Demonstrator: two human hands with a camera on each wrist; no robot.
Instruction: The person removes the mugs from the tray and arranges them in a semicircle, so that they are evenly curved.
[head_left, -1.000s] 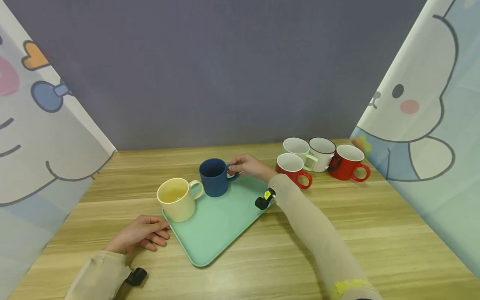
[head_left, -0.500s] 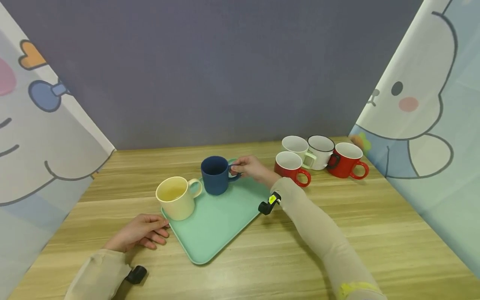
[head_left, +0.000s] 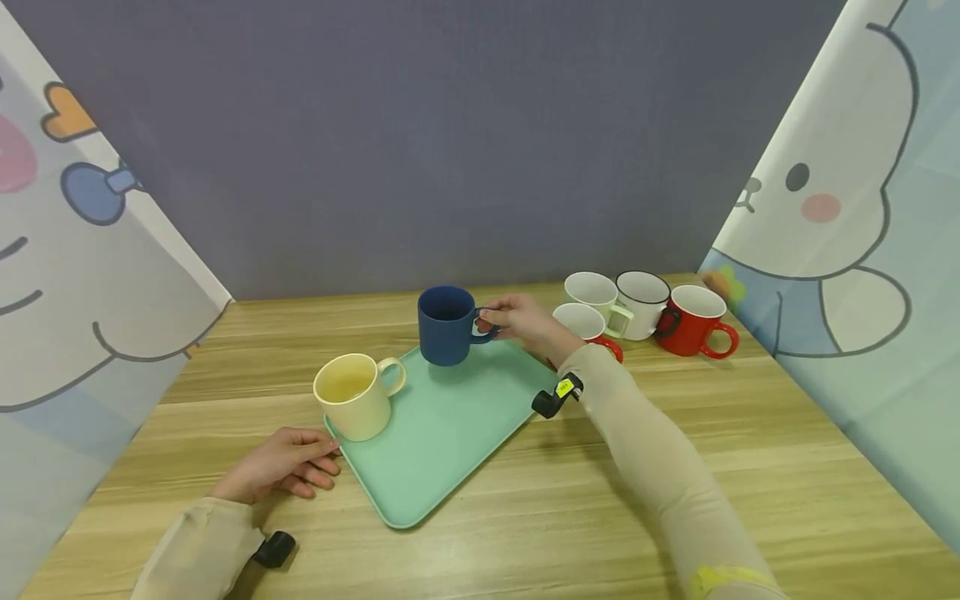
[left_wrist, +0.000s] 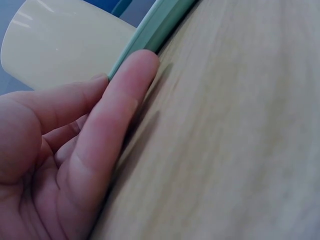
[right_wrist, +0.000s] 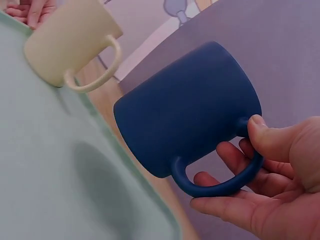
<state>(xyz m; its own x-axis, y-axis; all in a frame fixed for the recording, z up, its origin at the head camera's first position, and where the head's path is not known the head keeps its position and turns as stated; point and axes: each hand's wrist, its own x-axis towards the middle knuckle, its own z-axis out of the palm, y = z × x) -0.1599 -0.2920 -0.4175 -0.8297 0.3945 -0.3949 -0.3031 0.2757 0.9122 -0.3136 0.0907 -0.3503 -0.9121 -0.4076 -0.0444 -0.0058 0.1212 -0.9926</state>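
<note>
My right hand point(head_left: 525, 325) pinches the handle of a dark blue mug point(head_left: 444, 327). Held upright over the back of a mint green tray point(head_left: 420, 487), the mug casts a shadow on it in the right wrist view. At the tray's left corner, my left hand point(head_left: 281, 464) has its thumb and a finger at the rim. The left wrist view shows the rim point(left_wrist: 150, 30) running between that thumb and finger. A cream yellow mug point(head_left: 360, 412) stands on the tray close to the left hand, its handle toward the back right.
Several mugs stand grouped at the back right: a pale green one point(head_left: 588, 289), a white one with a dark rim point(head_left: 637, 321), and two red ones, one point(head_left: 678, 333) far right and one point(head_left: 577, 317) partly behind my right hand. A grey panel point(head_left: 465, 150) closes the back.
My right hand has raised the blue mug and moved it right and toward the back. My left hand, the tray and the cream mug stay where they were.
</note>
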